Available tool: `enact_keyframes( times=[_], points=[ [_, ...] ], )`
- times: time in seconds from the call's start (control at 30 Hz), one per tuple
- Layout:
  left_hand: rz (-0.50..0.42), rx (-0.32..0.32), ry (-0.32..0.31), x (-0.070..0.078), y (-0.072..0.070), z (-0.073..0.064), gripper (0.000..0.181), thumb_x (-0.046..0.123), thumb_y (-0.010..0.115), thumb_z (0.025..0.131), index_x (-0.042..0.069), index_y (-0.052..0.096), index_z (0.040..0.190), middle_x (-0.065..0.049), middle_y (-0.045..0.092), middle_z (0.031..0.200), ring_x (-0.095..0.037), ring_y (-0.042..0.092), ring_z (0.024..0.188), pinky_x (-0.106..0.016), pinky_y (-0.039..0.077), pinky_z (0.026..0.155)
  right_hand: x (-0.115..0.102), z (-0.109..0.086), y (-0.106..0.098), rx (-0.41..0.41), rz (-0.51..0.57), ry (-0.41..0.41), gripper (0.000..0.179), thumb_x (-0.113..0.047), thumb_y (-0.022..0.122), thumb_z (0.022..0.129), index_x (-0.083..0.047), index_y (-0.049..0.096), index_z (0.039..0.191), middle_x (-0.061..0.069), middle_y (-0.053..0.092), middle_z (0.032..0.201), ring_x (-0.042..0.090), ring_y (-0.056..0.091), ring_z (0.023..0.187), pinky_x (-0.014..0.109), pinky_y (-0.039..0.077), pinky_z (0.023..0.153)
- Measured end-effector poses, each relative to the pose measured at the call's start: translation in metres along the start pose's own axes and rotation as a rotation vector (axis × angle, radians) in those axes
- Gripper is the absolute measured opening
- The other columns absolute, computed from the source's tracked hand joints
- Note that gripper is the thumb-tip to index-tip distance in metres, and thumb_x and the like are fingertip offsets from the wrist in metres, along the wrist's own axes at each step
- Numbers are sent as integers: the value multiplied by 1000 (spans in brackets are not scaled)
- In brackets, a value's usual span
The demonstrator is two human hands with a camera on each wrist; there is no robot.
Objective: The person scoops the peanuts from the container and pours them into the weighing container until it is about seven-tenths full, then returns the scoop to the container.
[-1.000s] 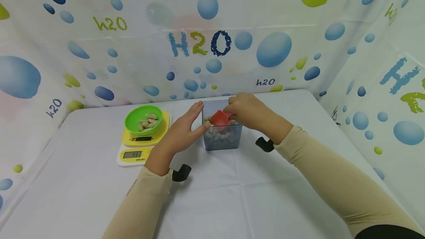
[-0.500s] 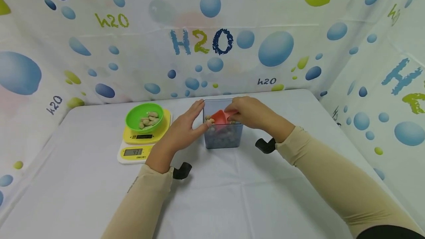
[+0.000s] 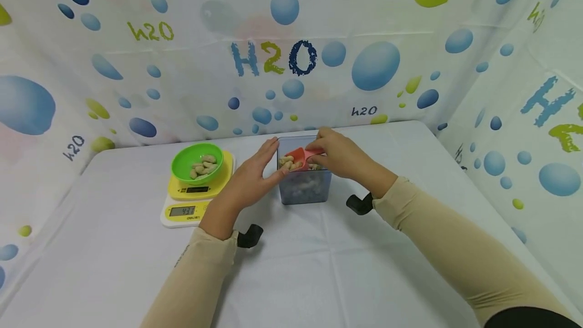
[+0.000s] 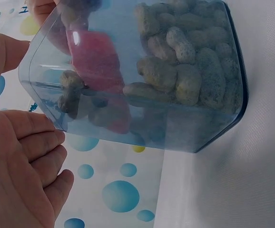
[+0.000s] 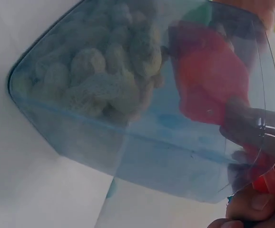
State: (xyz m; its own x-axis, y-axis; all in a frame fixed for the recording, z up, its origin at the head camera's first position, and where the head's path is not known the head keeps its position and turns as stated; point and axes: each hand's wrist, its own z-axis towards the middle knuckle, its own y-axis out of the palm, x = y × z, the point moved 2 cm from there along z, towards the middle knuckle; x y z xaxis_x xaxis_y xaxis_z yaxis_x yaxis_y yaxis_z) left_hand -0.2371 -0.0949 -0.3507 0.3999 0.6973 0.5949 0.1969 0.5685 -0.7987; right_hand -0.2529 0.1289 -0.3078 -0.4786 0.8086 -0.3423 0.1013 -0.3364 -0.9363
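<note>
A translucent blue-grey plastic box [image 3: 304,189] holds peanuts in their shells [image 4: 190,76]. My right hand [image 3: 339,153] grips the handle of a red scoop [image 3: 301,155], whose bowl is inside the box's upper part. Several peanuts lie at the scoop's mouth, on the left. Through the box wall in the right wrist view, the scoop [image 5: 209,71] shows above the heaped peanuts. My left hand [image 3: 246,178] rests against the box's left side and near corner, fingers extended and thumb at the rim. Part of the scoop's handle is hidden by my right fingers.
Left of the box, a yellow and white kitchen scale [image 3: 175,219] carries a green bowl [image 3: 179,163] with several peanuts in it. Its display [image 3: 182,211] seems to read 43.7. A white cloth covers the table [image 3: 291,277]; a patterned curtain [image 3: 191,80] hangs behind.
The scoop has come up and tilted, and peanuts now show at its mouth. My right hand has shifted slightly left. My left hand keeps its place against the box.
</note>
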Motion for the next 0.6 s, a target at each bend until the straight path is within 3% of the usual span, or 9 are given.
enact_keyframes(
  times=[0.6],
  points=[
    [-2,4,-16,-1,3,1,77,53,50,96,27,16,159,10,10,166,-17,14,153,-52,25,119,34,-19,-12,23,261,134,39,-33,70,91,-14,69,126,5,54,103,23,50,95,37,45,78]
  ],
)
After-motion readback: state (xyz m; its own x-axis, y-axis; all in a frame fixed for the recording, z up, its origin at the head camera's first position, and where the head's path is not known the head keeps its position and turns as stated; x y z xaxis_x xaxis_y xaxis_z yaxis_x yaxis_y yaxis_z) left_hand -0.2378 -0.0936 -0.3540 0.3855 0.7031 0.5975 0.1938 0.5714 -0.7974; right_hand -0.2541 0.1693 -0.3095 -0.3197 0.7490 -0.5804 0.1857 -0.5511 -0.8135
